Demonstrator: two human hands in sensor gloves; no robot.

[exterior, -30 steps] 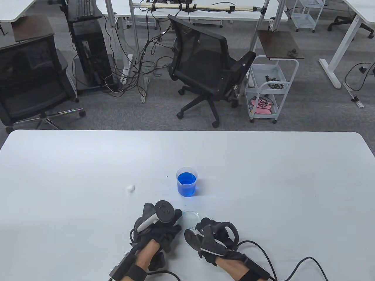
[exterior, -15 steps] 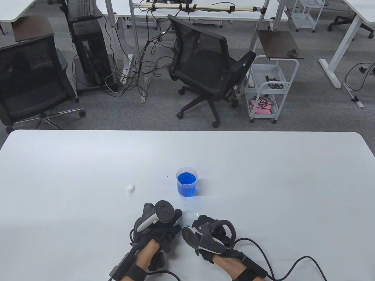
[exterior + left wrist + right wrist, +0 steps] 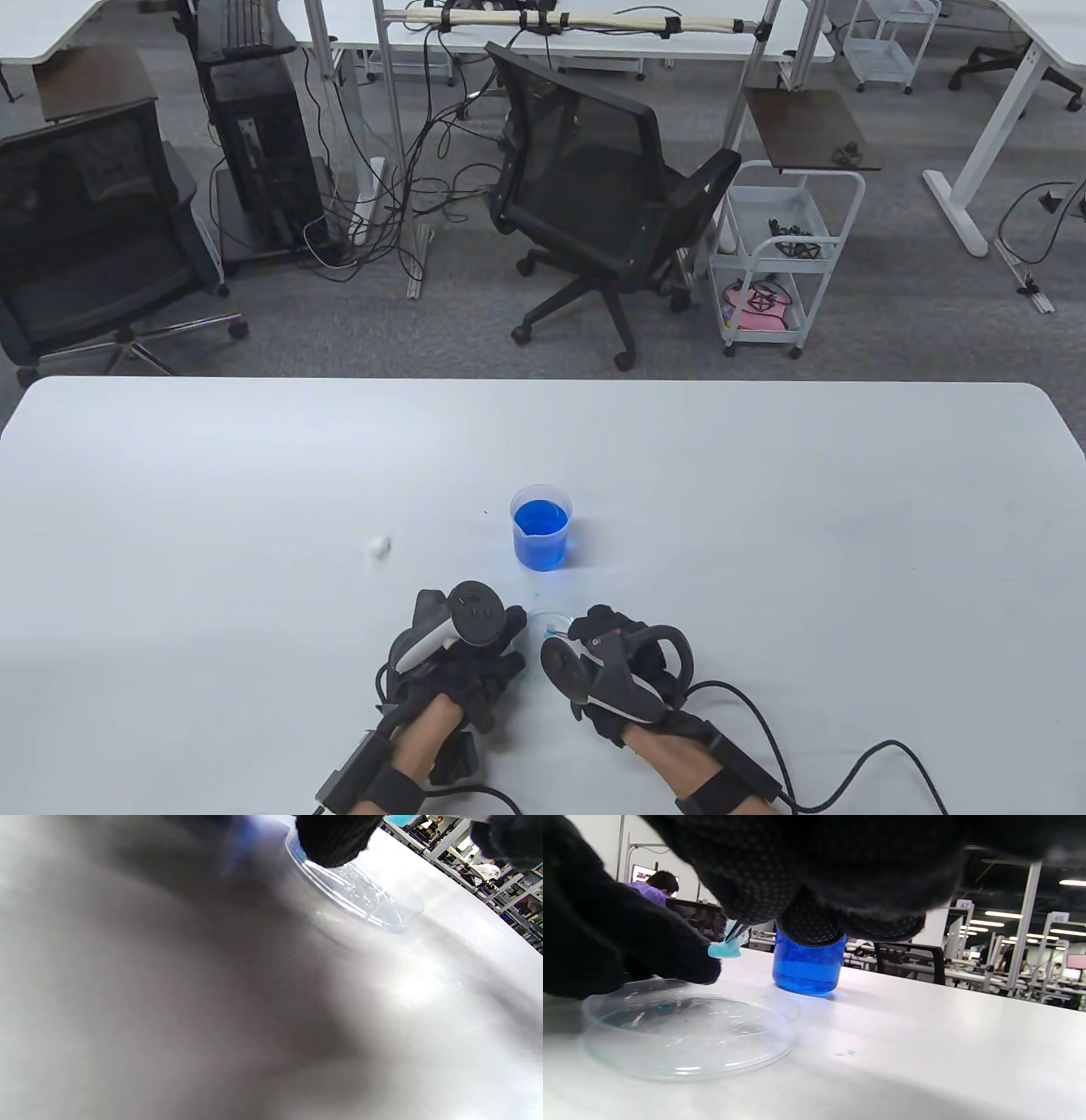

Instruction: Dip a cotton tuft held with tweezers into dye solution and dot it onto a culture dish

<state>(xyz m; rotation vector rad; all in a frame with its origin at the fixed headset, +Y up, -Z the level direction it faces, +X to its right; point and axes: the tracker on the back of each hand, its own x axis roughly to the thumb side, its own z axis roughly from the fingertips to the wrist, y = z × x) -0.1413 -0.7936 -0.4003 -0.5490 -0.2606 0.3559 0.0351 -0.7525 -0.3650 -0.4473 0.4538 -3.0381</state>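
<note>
- Right wrist view: my right hand (image 3: pixel 814 870) pinches tweezers (image 3: pixel 734 931); dyed cotton tuft (image 3: pixel 724 949) hangs above culture dish (image 3: pixel 683 1035).
- My left hand (image 3: pixel 462 649) steadies the rim; its grip is hidden.
- Judgement: lower straight, dab lightly, avoid dragging.

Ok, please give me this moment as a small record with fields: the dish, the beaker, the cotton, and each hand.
dish: clear culture dish on the table, between both hands
beaker: blue dye beaker, upright, behind the dish
dyed cotton: blue tuft in tweezers tips, above the dish's far rim
spare cotton: white tuft left of the beaker
left hand: fingertip at dish rim
right hand: holds the tweezers
</note>
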